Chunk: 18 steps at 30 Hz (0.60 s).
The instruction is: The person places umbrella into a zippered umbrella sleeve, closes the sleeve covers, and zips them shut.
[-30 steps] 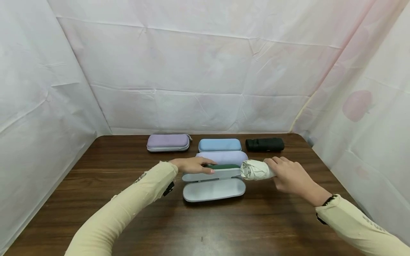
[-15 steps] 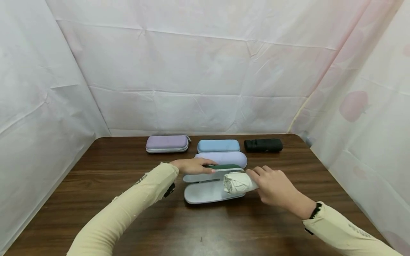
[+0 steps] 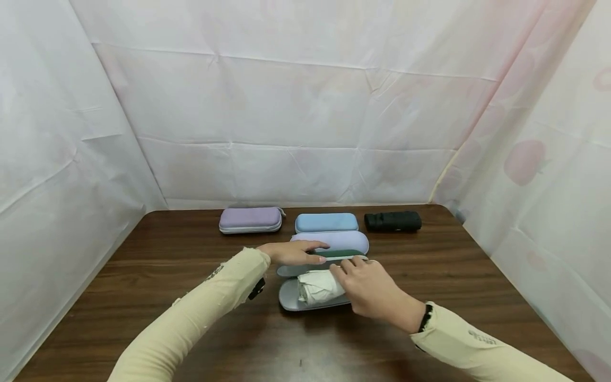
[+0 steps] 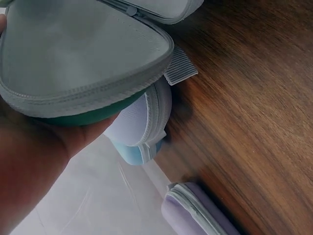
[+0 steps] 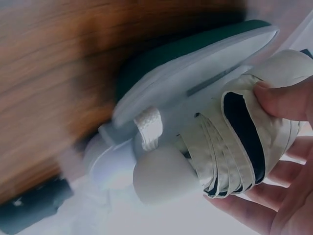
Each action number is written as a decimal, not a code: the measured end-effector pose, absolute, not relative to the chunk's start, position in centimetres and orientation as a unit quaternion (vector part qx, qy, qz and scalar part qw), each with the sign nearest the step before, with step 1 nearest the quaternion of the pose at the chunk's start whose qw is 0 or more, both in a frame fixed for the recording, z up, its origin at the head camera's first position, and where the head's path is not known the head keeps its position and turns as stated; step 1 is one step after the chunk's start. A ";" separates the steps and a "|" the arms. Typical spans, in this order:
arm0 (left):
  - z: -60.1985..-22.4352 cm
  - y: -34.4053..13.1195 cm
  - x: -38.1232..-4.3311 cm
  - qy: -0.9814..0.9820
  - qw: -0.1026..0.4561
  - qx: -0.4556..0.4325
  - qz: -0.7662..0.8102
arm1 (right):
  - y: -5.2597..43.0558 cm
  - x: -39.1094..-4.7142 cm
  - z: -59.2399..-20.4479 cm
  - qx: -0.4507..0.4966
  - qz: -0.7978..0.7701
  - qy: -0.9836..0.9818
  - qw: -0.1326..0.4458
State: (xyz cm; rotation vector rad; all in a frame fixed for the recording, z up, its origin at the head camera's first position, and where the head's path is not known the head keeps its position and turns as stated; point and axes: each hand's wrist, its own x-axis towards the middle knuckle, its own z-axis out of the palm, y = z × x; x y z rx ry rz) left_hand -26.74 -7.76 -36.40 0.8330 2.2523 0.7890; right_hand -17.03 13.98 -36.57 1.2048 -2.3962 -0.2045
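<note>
My right hand [image 3: 374, 286] grips a folded cream umbrella [image 3: 319, 286], held lengthwise over the lower half of an open glasses-style zip case [image 3: 288, 298]. In the right wrist view the umbrella [image 5: 281, 125] shows wrapped folds with a dark underside, a smooth white handle [image 5: 164, 176] and a small strap [image 5: 150, 128]. The case is green outside and pale grey inside. My left hand [image 3: 296, 253] holds its raised half, thumb over the rim and fingers behind. The left wrist view shows the grey lining [image 4: 83, 54] tilted up, with most of the fingers hidden behind it.
Right behind the open case lies a lilac case [image 3: 342, 241], then a light blue one [image 3: 326, 222]. A purple zip case [image 3: 250, 218] is at the back left, a black rolled bundle [image 3: 393, 221] at the back right. Pale cloth [image 3: 286, 106] surrounds the wooden table [image 3: 229, 339].
My right hand has brought the umbrella leftward and down, from beside the open case to over its lower half. The left hand keeps its place on the raised half.
</note>
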 end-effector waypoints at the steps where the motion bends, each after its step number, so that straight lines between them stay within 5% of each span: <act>1: -36.4 -7.7 -26.7 0.851 0.300 0.315 0.295 | 13.6 -17.0 -36.7 0.436 -0.073 -0.868 0.224; 18: -36.5 -7.9 -26.7 0.851 0.300 0.311 0.299 | 10.7 -17.0 -38.8 0.408 -0.076 -0.890 0.191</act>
